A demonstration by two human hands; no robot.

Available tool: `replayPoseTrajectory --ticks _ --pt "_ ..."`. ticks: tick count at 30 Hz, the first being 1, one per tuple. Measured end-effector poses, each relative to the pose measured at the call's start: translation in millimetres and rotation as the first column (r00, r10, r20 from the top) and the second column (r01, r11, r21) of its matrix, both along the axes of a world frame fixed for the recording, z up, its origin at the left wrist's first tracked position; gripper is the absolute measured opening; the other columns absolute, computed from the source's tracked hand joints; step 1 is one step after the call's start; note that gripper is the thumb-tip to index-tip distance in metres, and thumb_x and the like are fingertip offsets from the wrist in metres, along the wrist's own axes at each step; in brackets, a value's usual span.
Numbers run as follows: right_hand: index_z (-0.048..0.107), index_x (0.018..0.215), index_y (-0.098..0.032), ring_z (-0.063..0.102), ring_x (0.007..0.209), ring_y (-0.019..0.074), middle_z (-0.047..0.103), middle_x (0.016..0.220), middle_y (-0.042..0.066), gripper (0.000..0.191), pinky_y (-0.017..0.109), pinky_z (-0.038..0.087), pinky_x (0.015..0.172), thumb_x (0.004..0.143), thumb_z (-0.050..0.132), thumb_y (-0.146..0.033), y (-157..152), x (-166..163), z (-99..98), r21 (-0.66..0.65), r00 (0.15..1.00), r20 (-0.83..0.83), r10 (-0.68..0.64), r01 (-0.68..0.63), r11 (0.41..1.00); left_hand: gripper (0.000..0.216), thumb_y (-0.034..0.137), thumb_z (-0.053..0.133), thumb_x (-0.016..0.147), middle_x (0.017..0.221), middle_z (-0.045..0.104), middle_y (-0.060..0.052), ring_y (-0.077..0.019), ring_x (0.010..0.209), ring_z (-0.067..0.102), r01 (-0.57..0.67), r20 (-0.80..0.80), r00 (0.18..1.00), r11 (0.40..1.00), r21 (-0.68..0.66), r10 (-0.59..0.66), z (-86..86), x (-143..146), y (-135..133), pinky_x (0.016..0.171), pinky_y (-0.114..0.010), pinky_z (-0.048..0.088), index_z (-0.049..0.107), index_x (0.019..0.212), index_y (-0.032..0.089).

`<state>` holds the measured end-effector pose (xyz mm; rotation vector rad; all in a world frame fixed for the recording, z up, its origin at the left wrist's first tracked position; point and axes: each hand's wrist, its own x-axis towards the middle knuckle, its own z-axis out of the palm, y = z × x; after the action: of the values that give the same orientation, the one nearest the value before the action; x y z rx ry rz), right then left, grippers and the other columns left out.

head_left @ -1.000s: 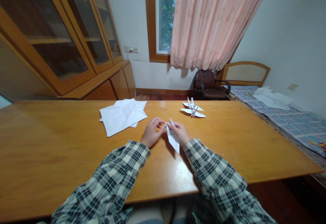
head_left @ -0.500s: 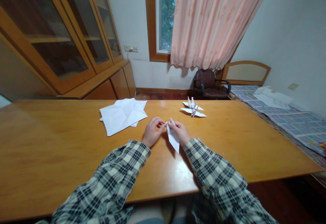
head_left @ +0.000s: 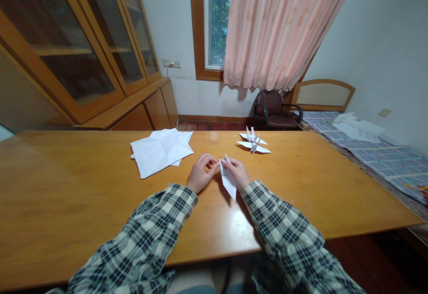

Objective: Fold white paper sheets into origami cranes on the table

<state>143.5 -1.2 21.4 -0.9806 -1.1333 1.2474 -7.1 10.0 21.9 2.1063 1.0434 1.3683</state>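
Note:
A white folded paper crane is held above the table, its long pointed wing hanging down toward me. My right hand grips its body between thumb and fingers. My left hand pinches a small tip of the same paper at its left end; the fingertips hide that tip. Two finished-looking white paper cranes stand close together beyond my right hand, wings spread. Several creased white paper sheets lie overlapping beyond my left hand.
The brown wooden table spans the view, its near edge just before my lap. A glass-door cabinet stands at the left. Behind the table are a dark red armchair and, at right, a bed with a checked cover.
The held crane and my left fingertips have shifted very slightly to the right. Both hands keep their grip; the sheets and the two standing cranes stay in place.

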Motion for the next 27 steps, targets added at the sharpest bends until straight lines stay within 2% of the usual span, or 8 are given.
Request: replayPoseTrajectory --ticks 12,19,27 --pt "0.067 0.068 -0.015 0.045 0.06 0.0107 0.055 0.062 -0.001 0.027 0.025 0.033 0.06 0.069 0.067 -0.041 1.1 -0.5 -2.3 0.023 0.999 0.048 -0.017 0.016 1.0 0.018 0.032 0.047 0.087 0.08 0.053 -0.001 -0.0134 0.075 0.052 0.003 -0.085 0.996 0.997 -0.072 -0.009 -3.9 0.7 1.6 0.065 -0.024 0.043 0.054 0.078 0.018" --pt "0.066 0.07 -0.016 0.047 0.063 0.0112 0.056 0.064 -0.001 0.023 0.025 0.036 0.062 0.068 0.068 -0.038 2.5 -0.7 -4.0 0.056 0.998 0.048 -0.026 0.023 0.998 0.015 0.027 0.047 0.087 0.079 0.054 -0.001 -0.0135 0.074 0.052 0.012 -0.081 0.997 0.998 -0.054 -0.016 -4.9 0.8 2.4 0.068 -0.025 0.042 0.055 0.078 0.018" --pt "0.066 0.074 -0.016 0.05 0.066 0.0117 0.059 0.068 0.0 0.021 0.025 0.038 0.066 0.069 0.068 -0.036 3.0 -1.3 -4.1 0.058 0.999 0.046 -0.026 0.024 0.998 0.019 0.029 0.046 0.087 0.077 0.054 -0.002 -0.0138 0.074 0.052 0.039 -0.041 0.998 0.998 -0.058 -0.042 -1.7 1.8 1.6 0.068 -0.026 0.042 0.055 0.076 0.018"
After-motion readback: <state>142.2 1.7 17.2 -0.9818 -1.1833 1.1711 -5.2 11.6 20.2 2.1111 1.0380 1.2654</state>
